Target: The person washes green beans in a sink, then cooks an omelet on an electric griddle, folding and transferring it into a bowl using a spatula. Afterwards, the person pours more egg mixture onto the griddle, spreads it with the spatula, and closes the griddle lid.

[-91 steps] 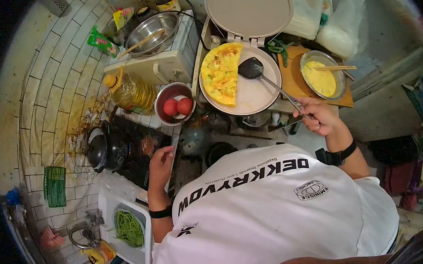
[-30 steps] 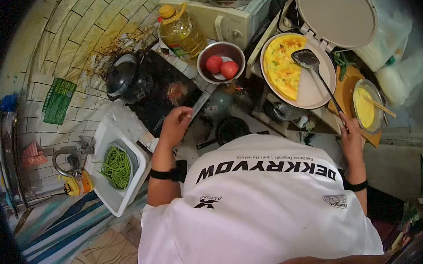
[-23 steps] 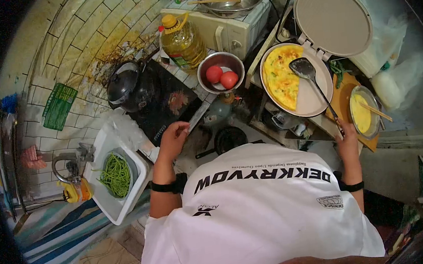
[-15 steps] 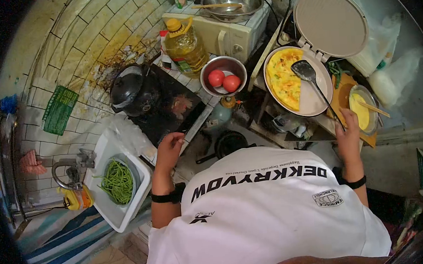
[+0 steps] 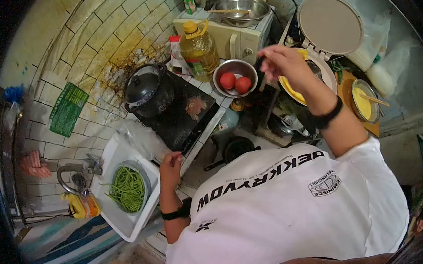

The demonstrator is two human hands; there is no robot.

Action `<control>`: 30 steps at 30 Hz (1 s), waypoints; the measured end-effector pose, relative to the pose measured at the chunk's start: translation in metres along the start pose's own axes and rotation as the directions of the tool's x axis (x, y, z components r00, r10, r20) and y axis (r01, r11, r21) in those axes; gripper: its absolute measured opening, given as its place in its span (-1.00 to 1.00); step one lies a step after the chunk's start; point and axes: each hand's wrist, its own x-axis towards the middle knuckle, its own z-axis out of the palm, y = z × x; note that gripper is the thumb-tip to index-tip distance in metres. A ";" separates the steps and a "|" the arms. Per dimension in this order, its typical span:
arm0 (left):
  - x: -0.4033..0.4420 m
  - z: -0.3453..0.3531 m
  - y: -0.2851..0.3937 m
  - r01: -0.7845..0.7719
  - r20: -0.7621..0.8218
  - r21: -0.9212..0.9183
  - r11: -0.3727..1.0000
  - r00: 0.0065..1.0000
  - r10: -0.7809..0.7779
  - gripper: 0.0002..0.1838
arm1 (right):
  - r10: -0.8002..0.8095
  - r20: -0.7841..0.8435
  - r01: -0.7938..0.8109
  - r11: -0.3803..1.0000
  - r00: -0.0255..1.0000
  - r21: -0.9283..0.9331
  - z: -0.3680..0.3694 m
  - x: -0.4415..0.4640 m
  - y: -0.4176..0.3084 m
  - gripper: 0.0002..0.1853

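My right hand (image 5: pixel 286 66) reaches over the left edge of the electric griddle (image 5: pixel 335 78), fingers apart and nothing seen in them. Its fingertips are near the steel bowl (image 5: pixel 216 88) with two tomatoes (image 5: pixel 242 85). My hand and forearm hide much of the yellow omelette (image 5: pixel 291 91) in the griddle. A black spatula (image 5: pixel 314 67) lies there, its handle hidden by my arm. My left hand (image 5: pixel 170 170) hovers between the sink and the stove's front edge, fingers loosely bent, holding nothing visible.
A black lidded pot (image 5: pixel 143 90) stands on the stove, beside an oil bottle (image 5: pixel 198 51). Green beans (image 5: pixel 127 188) fill a basin in the white sink (image 5: pixel 126 233). At right is a bowl of yellow batter (image 5: pixel 363 104) with chopsticks. The griddle lid (image 5: pixel 331 23) stands raised.
My right hand has left the spatula handle and swung up and left across the griddle. My left hand stays near the stove edge. The view has shifted slightly.
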 end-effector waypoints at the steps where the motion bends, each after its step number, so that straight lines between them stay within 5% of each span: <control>1: -0.005 -0.002 -0.005 -0.016 0.001 -0.001 1.000 1.000 0.016 -0.77 | 0.039 0.006 -0.040 0.996 0.999 0.076 0.001 0.022 0.005 -0.68; 4: -0.021 -0.007 -0.015 -0.019 -0.084 -0.003 1.000 0.996 0.019 -0.80 | 0.188 -0.033 -0.169 0.938 0.982 0.302 0.000 0.098 0.026 -0.60; 6: -0.032 -0.011 -0.016 0.033 -0.105 0.004 0.999 0.994 -0.033 -0.81 | 0.408 -0.028 -0.300 0.715 0.913 0.631 -0.005 0.146 0.037 -0.61; 13: -0.076 -0.005 -0.028 0.082 -0.209 -0.142 0.986 0.972 -0.111 -0.82 | 0.389 -0.368 -0.051 0.742 0.845 0.668 -0.018 0.239 0.058 -0.44; 15: -0.084 -0.004 -0.034 0.058 -0.251 -0.165 0.985 0.963 -0.099 -0.82 | 0.403 -0.417 -0.046 0.762 0.815 0.646 -0.026 0.261 0.063 -0.49; 17: -0.094 -0.002 -0.024 0.210 -0.262 -0.120 0.970 0.936 -0.235 -0.83 | 0.504 -0.464 -0.141 0.774 0.728 0.617 -0.040 0.286 0.076 -0.59; 22: -0.102 0.003 -0.006 0.205 -0.313 -0.096 0.974 0.923 -0.225 -0.84 | 0.518 -0.487 -0.031 0.706 0.703 0.707 -0.042 0.278 0.067 -0.73; 24: -0.100 0.003 0.022 0.208 -0.297 0.044 0.977 0.937 -0.186 -0.85 | 0.509 -0.605 0.043 0.743 0.611 0.668 -0.035 0.253 0.050 -0.80; 28: -0.085 0.001 0.001 0.174 -0.259 -0.034 0.984 0.949 -0.177 -0.85 | 0.476 -0.571 0.007 0.764 0.669 0.645 -0.043 0.243 0.061 -0.81; 30: -0.071 0.000 0.000 0.120 -0.166 -0.067 0.991 0.978 -0.129 -0.83 | 0.333 -0.595 0.170 0.756 0.731 0.632 -0.037 0.230 0.060 -0.85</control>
